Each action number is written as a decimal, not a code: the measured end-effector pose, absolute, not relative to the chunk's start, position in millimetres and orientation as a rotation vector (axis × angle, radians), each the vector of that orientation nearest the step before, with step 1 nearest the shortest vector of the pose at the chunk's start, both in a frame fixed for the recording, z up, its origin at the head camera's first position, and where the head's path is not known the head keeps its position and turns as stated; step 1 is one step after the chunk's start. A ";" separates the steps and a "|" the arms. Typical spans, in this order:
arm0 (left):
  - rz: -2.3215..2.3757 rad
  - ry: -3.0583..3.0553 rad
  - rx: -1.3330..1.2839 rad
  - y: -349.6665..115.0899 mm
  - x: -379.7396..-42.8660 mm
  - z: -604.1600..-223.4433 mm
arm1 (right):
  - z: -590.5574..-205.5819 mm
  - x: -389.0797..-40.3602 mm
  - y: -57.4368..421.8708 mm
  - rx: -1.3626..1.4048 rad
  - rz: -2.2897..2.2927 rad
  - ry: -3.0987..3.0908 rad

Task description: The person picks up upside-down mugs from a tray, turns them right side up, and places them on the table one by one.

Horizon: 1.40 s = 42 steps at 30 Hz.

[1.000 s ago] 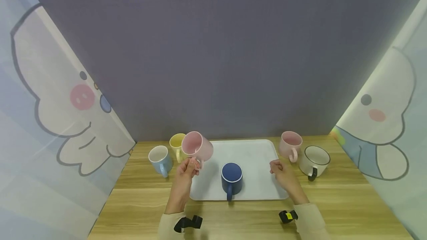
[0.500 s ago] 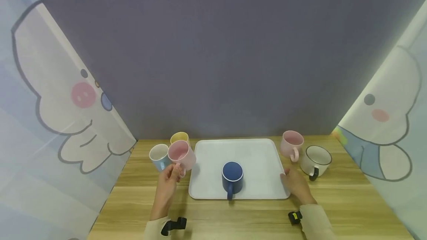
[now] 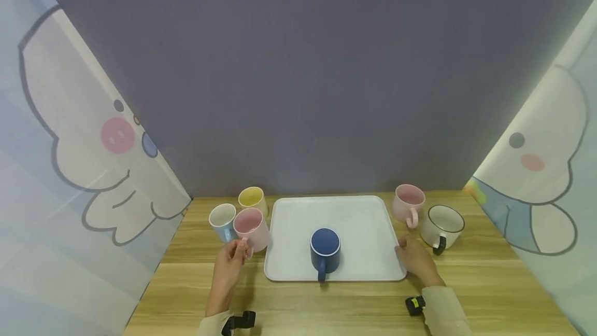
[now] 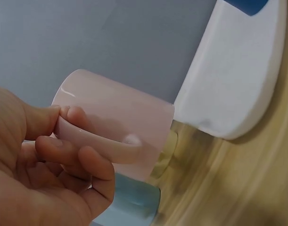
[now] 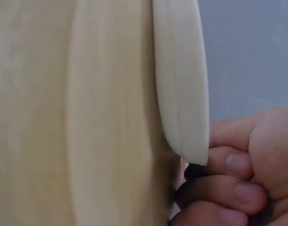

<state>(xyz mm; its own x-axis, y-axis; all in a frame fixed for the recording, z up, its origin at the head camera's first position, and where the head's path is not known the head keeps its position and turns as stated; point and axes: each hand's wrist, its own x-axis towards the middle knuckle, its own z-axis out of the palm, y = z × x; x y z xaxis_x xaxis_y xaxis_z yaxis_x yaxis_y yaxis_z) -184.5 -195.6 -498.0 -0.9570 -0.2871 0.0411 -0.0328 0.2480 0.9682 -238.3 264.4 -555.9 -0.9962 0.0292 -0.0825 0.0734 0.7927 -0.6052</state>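
My left hand (image 3: 229,261) pinches the handle of a pink mug (image 3: 254,233), upright just left of the white tray (image 3: 356,222). In the left wrist view, thumb and fingers close round the handle while the pink mug (image 4: 120,108) overlaps a light blue mug (image 4: 134,197). On the tray stands a dark blue mug (image 3: 325,253), handle toward me. My right hand (image 3: 416,261) grips the tray's right edge near its front corner. The right wrist view shows curled fingers (image 5: 224,190) at the tray corner (image 5: 184,94), with the thumb partly hidden behind its rim.
A yellow mug (image 3: 252,198) and the light blue mug (image 3: 222,218) stand at the back left of the wooden table (image 3: 298,307). Another pink mug (image 3: 407,204) and a white mug (image 3: 443,222) with a black handle are right of the tray. A grey wall (image 3: 298,92) rises behind.
My left hand has carried the pink mug left and down, from over the tray to beside its left edge. My right hand has shifted right, from above the tray to its right edge.
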 end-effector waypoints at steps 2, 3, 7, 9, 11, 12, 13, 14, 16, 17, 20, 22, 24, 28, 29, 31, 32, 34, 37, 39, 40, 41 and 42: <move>-1.760 -2.320 0.308 -196.6 -183.8 -500.2 | -556.4 -238.0 264.8 0.073 -0.990 2.911; -1.742 -2.327 0.314 -197.3 -183.6 -501.8 | -556.0 -237.6 264.9 0.068 -0.998 2.908; -1.666 -2.357 0.335 -200.3 -183.4 -508.7 | -554.1 -235.9 264.4 0.063 -1.015 2.903; -1.628 -2.374 0.343 -201.7 -183.4 -512.4 | -552.2 -235.0 263.9 0.057 -1.016 2.905; -1.592 -2.389 0.355 -202.8 -183.5 -515.7 | -551.2 -234.5 263.5 0.060 -1.012 2.909; -1.578 -2.392 0.361 -203.4 -183.5 -517.3 | -550.4 -234.0 263.3 0.058 -1.010 2.911; -1.562 -2.397 0.367 -204.0 -183.6 -519.0 | -550.1 -233.8 263.2 0.058 -1.009 2.913; -1.554 -2.395 0.368 -204.5 -183.8 -520.6 | -549.6 -233.4 263.0 0.050 -1.006 2.916; -1.545 -2.395 0.377 -205.5 -183.9 -523.8 | -550.1 -233.5 263.1 0.051 -1.003 2.919; -1.541 -2.395 0.379 -205.9 -183.9 -525.3 | -550.4 -233.6 263.1 0.051 -1.003 2.920; -1.529 -2.393 0.393 -206.4 -183.9 -529.2 | -550.3 -233.4 262.6 0.044 -1.001 2.921; -1.528 -2.387 0.403 -206.1 -183.8 -531.0 | -550.4 -233.5 262.2 0.046 -1.002 2.918; -1.532 -2.375 0.411 -205.8 -183.8 -532.7 | -550.3 -233.4 261.7 0.045 -1.002 2.920; -1.540 -2.358 0.423 -205.0 -184.6 -535.1 | -551.7 -234.5 261.4 0.039 -1.007 2.923; -1.536 -2.358 0.431 -205.0 -184.8 -535.3 | -552.1 -234.6 261.2 0.039 -1.005 2.925; -1.530 -2.355 0.446 -204.2 -185.2 -534.9 | -553.3 -235.1 261.5 0.035 -1.004 2.925; -1.526 -2.355 0.460 -203.7 -185.2 -534.4 | -553.8 -235.4 261.7 0.034 -1.002 2.926; -1.515 -2.351 0.491 -202.4 -185.2 -532.9 | -554.3 -235.5 262.1 0.037 -0.996 2.923; -1.473 -2.358 0.531 -200.3 -185.7 -532.6 | -554.6 -235.4 263.1 0.045 -0.987 2.920; -1.444 -2.357 0.552 -198.5 -185.9 -532.2 | -554.2 -235.2 263.4 0.050 -0.983 2.916; -1.424 -2.359 0.559 -197.7 -186.3 -532.6 | -554.1 -235.1 263.6 0.050 -0.982 2.916; -1.411 -2.355 0.566 -196.8 -186.5 -532.5 | -554.3 -235.1 263.8 0.053 -0.981 2.916; -1.402 -2.347 0.575 -195.7 -186.7 -532.2 | -554.3 -235.0 263.9 0.054 -0.981 2.914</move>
<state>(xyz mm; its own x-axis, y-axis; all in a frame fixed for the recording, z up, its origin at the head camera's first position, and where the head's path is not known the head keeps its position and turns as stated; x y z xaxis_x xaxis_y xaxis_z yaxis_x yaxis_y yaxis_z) -186.7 -195.7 -532.2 -0.8578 -0.5067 0.0859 -0.1645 0.4290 0.8882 -235.0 263.9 -554.3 -0.9972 0.0120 -0.0736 0.0541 0.7960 -0.6029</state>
